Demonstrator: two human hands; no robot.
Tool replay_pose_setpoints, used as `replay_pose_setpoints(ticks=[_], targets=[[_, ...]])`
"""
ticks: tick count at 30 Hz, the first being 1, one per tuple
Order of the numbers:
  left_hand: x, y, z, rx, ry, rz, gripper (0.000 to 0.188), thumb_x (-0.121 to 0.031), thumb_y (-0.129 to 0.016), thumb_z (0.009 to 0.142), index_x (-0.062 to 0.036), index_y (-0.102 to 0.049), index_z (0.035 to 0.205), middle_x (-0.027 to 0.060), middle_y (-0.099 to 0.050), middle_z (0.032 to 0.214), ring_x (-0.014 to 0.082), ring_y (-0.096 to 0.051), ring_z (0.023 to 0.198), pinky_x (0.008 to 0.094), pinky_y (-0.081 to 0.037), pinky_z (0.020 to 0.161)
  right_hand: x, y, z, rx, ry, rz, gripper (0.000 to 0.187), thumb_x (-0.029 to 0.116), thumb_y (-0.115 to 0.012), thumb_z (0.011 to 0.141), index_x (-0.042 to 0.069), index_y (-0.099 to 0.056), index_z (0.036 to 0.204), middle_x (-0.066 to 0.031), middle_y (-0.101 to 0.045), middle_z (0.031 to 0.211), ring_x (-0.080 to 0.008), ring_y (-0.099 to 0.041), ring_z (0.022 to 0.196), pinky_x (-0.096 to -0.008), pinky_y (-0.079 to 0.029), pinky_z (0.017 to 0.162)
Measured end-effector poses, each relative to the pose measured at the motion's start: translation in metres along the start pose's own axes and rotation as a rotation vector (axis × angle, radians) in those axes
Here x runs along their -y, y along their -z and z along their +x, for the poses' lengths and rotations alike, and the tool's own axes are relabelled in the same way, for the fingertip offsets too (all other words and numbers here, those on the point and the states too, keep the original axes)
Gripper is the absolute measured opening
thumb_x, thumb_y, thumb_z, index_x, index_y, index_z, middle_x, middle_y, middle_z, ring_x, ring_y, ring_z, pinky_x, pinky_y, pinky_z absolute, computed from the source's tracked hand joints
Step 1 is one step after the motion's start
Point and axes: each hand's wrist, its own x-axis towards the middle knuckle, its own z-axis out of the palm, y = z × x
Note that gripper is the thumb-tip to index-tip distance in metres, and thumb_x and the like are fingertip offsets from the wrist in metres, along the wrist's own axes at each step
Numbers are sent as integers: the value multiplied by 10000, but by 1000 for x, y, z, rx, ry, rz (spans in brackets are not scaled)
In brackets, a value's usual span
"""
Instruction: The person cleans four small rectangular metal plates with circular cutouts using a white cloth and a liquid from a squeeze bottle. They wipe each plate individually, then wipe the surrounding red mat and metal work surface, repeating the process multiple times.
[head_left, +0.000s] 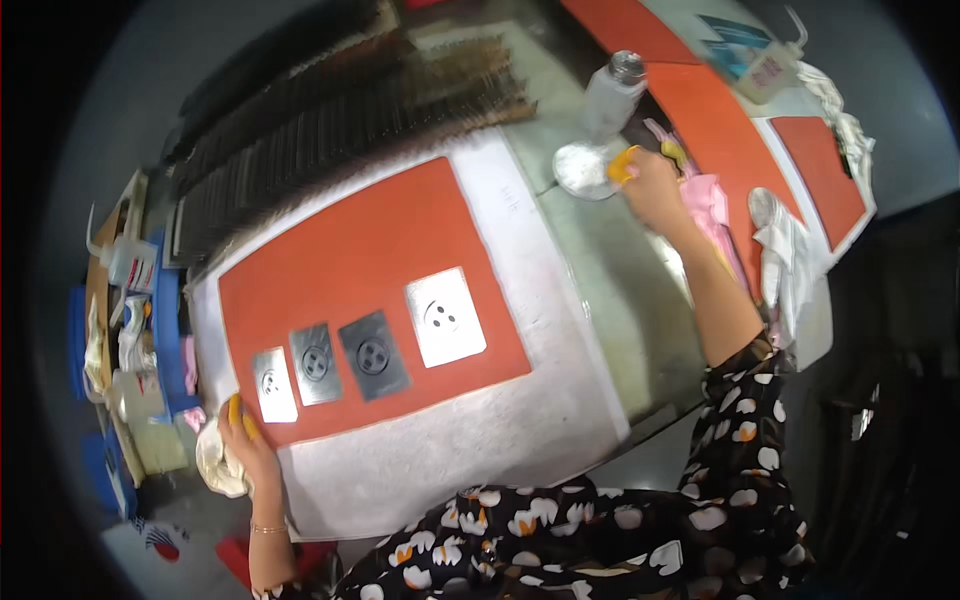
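My right hand [658, 195], with yellow covers on its fingertips, reaches to the rim of a small round dish [580, 168] holding something white. Its fingers are closed together; whatever may be between them is hidden. At the mat's lower left corner, my left hand [250, 448], also with yellow fingertip covers, is closed on a crumpled white cloth [215, 462]. Between the hands lies an orange-red mat [350, 250] bearing several flat plates with round socket-like cut-outs: a large bright plate [448, 325], a dark plate [374, 356], a grey plate [317, 364] and a light plate [274, 386].
Behind the mat stands a long row of dark upright plates [330, 140]. A white bottle with a metal cap [612, 95] rises behind the dish. Pink cloth [708, 205] and white cloth [780, 240] lie at right. Spout bottles stand far left [130, 262] and far right [768, 72].
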Motion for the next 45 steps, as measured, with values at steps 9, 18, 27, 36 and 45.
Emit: replay_pose_setpoints(ticks=[9, 18, 27, 36, 45], targets=[[-10, 1, 8, -20, -92, 37, 277, -36, -414, 891, 34, -513, 1140, 181, -485, 1158, 338, -454, 1039, 408, -357, 903, 16, 8, -5, 2, 113, -328, 152, 163, -579, 784, 22, -594, 838, -211, -621, 779, -399, -598, 756, -468, -462, 643], [-5, -4, 6, -42, -91, 60, 280, -47, -417, 894, 41, -525, 1137, 169, -492, 1146, 328, -462, 997, 407, -367, 877, 135, 3, -74, 334, 362, 280, 204, 230, -617, 813, 38, -612, 882, -171, -638, 821, -346, -608, 767, -410, -467, 645], [-7, 1, 6, -34, -76, 47, 281, -28, -433, 875, 27, -529, 1134, 169, -487, 1157, 328, -450, 1024, 402, -349, 897, 172, -55, -71, 362, 618, 104, 89, 109, -569, 781, 32, -597, 816, -149, -624, 728, -348, -601, 672, -443, -466, 601], [-8, 2, 6, -18, -84, 25, 293, -6, -430, 853, 47, -517, 1128, 175, -481, 1175, 341, -443, 1047, 423, -346, 913, 189, -64, -69, 447, 687, 94, 112, 130, -568, 800, 51, -601, 872, -135, -617, 751, -327, -593, 688, -422, -466, 625], [-5, 1, 3, -11, -88, 39, 328, 0, -428, 845, 33, -506, 1161, 168, -479, 1185, 341, -437, 1062, 418, -332, 930, 175, -46, -83, 505, 716, 129, 95, 115, -542, 807, 27, -577, 811, -145, -613, 748, -340, -591, 700, -436, -451, 615]])
